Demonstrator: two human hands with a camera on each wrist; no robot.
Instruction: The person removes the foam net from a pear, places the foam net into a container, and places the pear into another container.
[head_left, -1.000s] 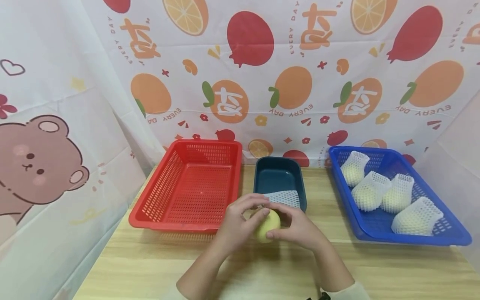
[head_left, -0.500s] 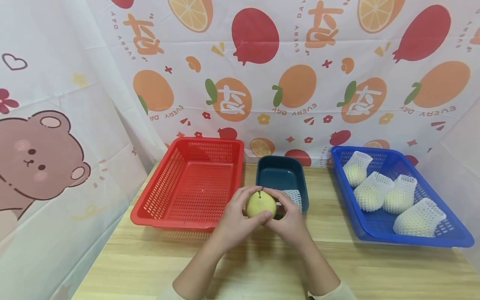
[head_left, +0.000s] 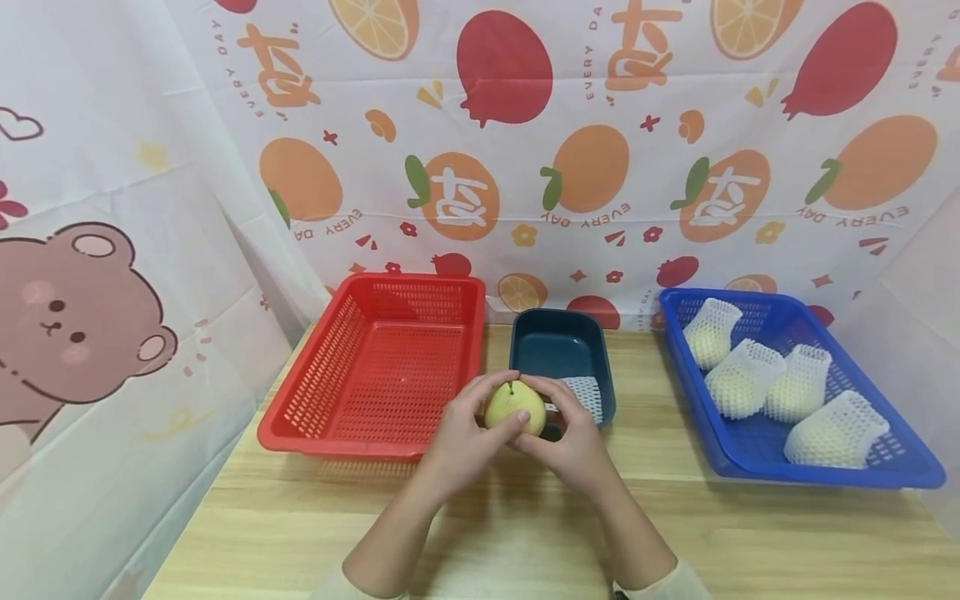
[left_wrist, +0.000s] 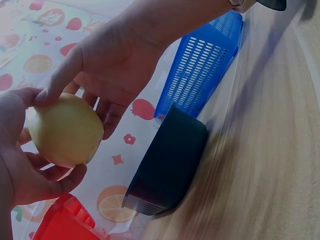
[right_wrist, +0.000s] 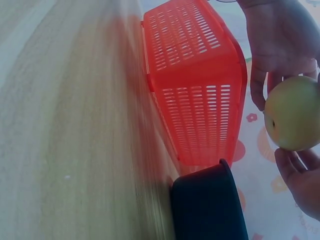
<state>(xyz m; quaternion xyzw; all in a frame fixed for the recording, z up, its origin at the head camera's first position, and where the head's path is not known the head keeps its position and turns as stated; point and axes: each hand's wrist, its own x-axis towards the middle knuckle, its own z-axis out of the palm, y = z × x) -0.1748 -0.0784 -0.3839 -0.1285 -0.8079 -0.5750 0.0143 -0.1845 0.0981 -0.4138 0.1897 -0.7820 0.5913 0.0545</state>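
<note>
A pale yellow pear (head_left: 514, 408), stem upward in the head view, is held between both hands in front of the dark teal bin. My left hand (head_left: 467, 429) grips its left side, thumb across the front and fingertips over the top. On the other side my right hand (head_left: 567, 433) holds it with thumb low and fingers curved near the stem. In the left wrist view the pear (left_wrist: 67, 130) shows above the table, bare and smooth. A white foam net (head_left: 585, 396) lies in the teal bin (head_left: 558, 354), partly hidden by the right hand.
To the left stands a red perforated basket (head_left: 405, 379) with nothing visible inside. On the right, a blue basket (head_left: 712, 450) contains several net-wrapped pears (head_left: 742, 379). A fruit-print cloth (head_left: 517, 187) hangs behind the wooden table (head_left: 300, 533).
Both hands have lifted the pear and turned it, so its stem now shows at the top. In the last half second they shifted slightly left.
</note>
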